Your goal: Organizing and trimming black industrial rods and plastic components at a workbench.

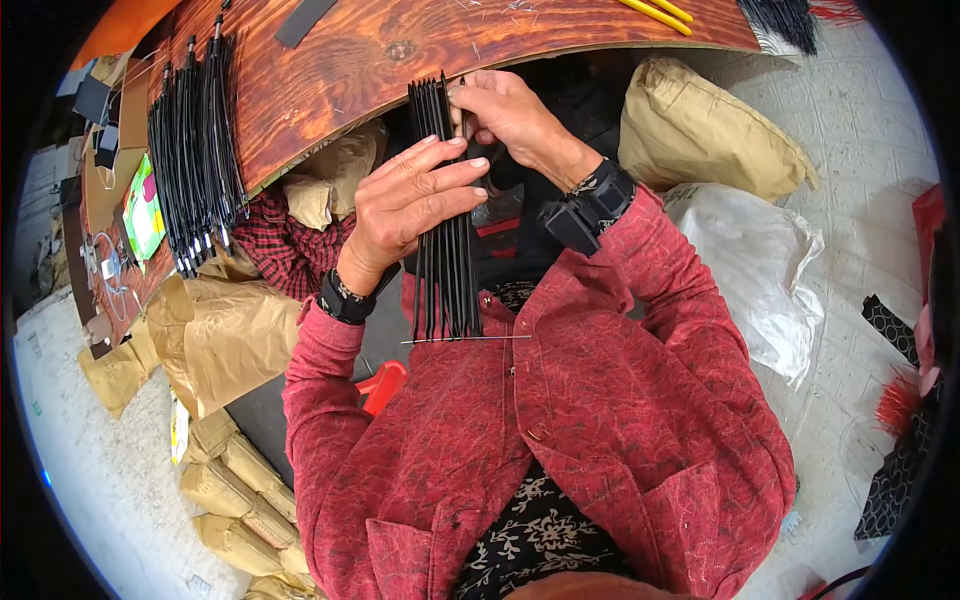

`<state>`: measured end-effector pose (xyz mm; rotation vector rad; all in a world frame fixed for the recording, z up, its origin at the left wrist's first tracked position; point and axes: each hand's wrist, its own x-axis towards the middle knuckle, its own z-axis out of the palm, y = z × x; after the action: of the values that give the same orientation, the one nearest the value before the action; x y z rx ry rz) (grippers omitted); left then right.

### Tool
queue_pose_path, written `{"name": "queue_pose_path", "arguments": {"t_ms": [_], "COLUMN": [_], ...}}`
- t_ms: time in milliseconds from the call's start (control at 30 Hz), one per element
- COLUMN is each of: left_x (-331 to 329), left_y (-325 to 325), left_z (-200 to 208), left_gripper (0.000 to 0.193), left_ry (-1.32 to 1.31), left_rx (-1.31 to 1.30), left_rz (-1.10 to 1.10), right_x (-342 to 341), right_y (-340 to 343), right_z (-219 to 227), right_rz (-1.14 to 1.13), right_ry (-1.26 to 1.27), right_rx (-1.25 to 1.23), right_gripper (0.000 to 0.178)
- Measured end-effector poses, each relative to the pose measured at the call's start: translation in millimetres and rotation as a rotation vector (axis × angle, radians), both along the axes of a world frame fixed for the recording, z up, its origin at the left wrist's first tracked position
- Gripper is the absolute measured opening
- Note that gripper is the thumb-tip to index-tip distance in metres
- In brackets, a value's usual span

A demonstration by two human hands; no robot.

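Observation:
A flat row of slim black rods [445,275] with pointed upper ends hangs upright in front of my chest. A thin metal wire [508,337] runs crosswise at their lower ends. My left hand [405,200] is closed round the row at mid-length, its fingers lying across the front and its thumb hidden. At the upper right end of the row, my right hand [515,115] has thumb and index finger pinched on one black rod, whose tip shows above the fingers.
The wooden table [350,75] curves across ahead. Bunches of black cables [200,150] hang over its left side. Yellow handles [655,14] lie at its far edge. Brown paper sacks [705,130] and a white plastic bag [750,270] stand on the right; more brown packages [235,345] are on the left.

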<state>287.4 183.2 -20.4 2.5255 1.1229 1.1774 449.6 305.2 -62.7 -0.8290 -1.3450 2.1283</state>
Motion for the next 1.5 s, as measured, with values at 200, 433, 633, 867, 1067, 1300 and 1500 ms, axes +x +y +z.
{"name": "queue_pose_path", "arguments": {"t_ms": [200,433,633,867,1067,1300,1500], "left_x": [1.0,-2.9,-1.1,-1.0,-4.0,-0.4,3.0], "left_y": [0.6,1.1,1.3,0.4,2.0,1.9,4.9], "left_z": [0.8,2.6,2.8,1.8,3.6,5.2,2.5], "left_gripper": [0.016,0.018,0.020,0.021,0.024,0.020,0.019], "left_ry": [0.027,0.022,0.048,0.043,0.050,0.074,0.096], "left_rx": [-0.003,-0.010,-0.016,-0.024,-0.054,-0.068,-0.063], "left_rz": [-0.003,-0.005,0.005,0.002,-0.024,-0.038,-0.050], "right_x": [-1.7,7.0,1.1,3.4,-3.9,-13.5,-18.4], "right_y": [-7.0,-7.2,0.9,-0.5,8.9,10.2,7.9], "right_z": [0.4,3.5,18.0,10.3,8.1,-2.2,-2.5], "right_rz": [-0.075,-0.049,-0.086,-0.088,-0.036,-0.060,-0.107], "right_ry": [-0.097,-0.039,-0.094,-0.182,-0.165,-0.127,-0.176], "right_rx": [0.072,-0.075,0.021,0.003,-0.086,-0.082,-0.029], "right_gripper": [0.024,0.029,0.030,0.032,0.036,0.037,0.037]}}
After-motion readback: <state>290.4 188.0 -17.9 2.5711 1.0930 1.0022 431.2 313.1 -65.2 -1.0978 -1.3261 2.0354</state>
